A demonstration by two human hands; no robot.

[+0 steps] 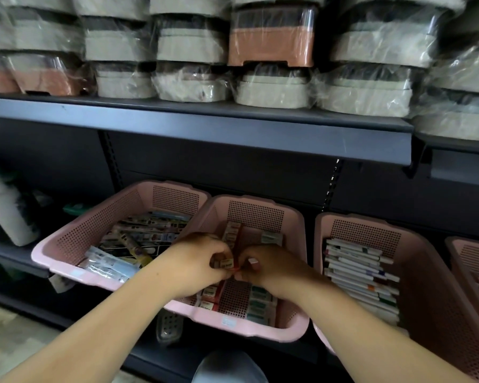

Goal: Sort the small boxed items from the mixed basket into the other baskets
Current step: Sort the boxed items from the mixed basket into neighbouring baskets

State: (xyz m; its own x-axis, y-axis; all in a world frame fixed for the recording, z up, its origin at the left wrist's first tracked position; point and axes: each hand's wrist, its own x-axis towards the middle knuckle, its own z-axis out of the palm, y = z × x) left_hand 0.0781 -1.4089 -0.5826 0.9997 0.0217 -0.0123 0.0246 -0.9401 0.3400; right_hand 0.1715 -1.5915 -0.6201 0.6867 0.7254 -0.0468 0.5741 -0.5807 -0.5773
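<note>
Two bare arms reach up from the bottom and meet over the middle basket. Both wrists bend down a little, and the knuckles face up. The left hand has its fingers curled, and it pinches a small box between thumb and fingertips. The right hand is curled too, with its fingertips right at the red edge of the same box, but I cannot tell if it grips it. The small box is held up above the middle of that basket, between the two hands. Its label faces up toward the camera, and its longer side runs left to right, nearly flat. Below the hands, red and white boxes lie in a row on the basket floor, with green and white boxes in a row beside them; both rows run from near to far. Just left is another pink basket with long packs lying every which way. Just right is a third pink basket with flat white boxes lined up on edge. Higher up is a dark shelf, and on it sit stacked tubs in clear wrap.
</note>
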